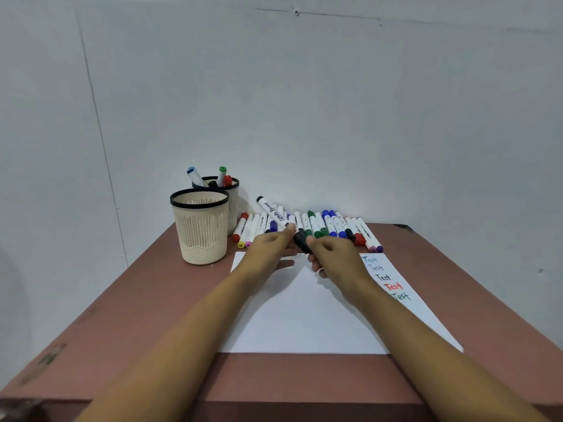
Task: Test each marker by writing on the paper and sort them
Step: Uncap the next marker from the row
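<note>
A white whiteboard marker (272,213) with black ends is held tilted above the table. My left hand (271,248) grips its barrel, and my right hand (333,254) pinches its black cap (301,242). A row of several markers (323,226) with red, blue, green, black and purple caps lies along the table's far edge. The white paper (304,315) lies under my hands, with the word "Test" (385,278) written several times in different colours down its right side.
Two cream cups with black rims stand at the back left. The near cup (201,229) shows nothing inside; the far cup (233,193) holds several markers. The brown table (146,315) stands against a pale wall, with edges close on the left and right.
</note>
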Available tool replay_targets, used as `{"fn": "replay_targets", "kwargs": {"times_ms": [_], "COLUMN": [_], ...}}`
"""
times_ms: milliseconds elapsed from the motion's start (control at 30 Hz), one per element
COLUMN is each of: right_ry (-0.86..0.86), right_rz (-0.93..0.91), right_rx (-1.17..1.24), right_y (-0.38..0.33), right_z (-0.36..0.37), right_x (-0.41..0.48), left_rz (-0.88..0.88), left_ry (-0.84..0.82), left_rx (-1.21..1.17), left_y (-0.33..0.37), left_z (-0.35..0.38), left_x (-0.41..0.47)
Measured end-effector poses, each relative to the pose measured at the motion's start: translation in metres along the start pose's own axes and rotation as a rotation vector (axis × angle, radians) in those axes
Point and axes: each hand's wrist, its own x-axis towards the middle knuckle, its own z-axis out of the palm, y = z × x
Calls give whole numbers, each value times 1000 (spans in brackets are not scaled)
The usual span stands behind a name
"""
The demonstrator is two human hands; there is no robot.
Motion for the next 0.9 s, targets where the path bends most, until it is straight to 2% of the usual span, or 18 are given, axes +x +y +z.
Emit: {"fn": "replay_targets", "kwargs": {"times_ms": [100,200,267,400,467,600,900], "right_ry": [-21,105,171,84,105,155,99], "right_rz": [-22,-32,-70,-66,-64,-96,-137], "right_rx": [-41,-46,14,238,271,244,258], "right_y": [3,4,1,-8,-10,-7,-6], "right_z": [9,11,6,-1,-1,-2,-3], "right_x": [-10,-9,-6,-8,-8,-3,-4], "left_rz": [16,67,119,298,377,384,338], "left_ry": [-15,46,74,28,-13,-77,-84], "left_rx": [-110,-87,89,691,817,821,742], "left_y": [2,3,2,0,-1,-3,2], "left_z": [3,0,-1,6,8,7,8], "left_x": [-3,-3,-4,-9,-13,-12,-15]}}
